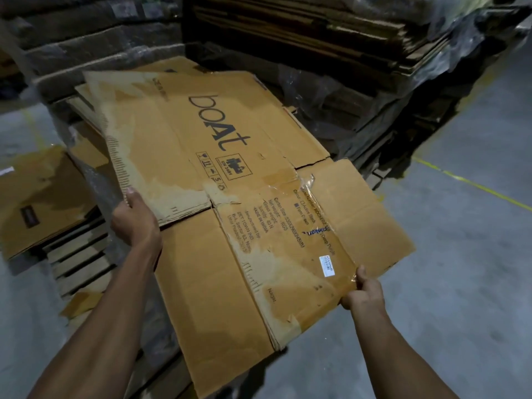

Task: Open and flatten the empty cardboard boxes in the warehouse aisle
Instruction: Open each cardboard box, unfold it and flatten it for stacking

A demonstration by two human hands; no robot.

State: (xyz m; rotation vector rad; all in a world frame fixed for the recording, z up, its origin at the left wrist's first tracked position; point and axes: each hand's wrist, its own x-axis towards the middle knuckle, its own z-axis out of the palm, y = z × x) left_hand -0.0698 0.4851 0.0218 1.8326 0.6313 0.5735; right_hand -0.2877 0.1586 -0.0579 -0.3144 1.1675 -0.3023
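A large flattened brown cardboard box (230,156) printed "boAt" fills the middle of the view, held out flat in front of me. Its surface is torn where tape was peeled, and a small white label sits near its right edge. My left hand (135,217) grips the box's left edge, thumb on top. My right hand (363,292) pinches the near right edge beside the label, thumb on top. The box hangs over a low stack of flattened cardboard (80,254), which it mostly hides.
Another flattened box (37,197) lies on the stack at left. Tall stacks of flat cardboard wrapped in plastic film (359,53) stand behind. Grey concrete floor (460,254) with a yellow line (475,185) runs along the right.
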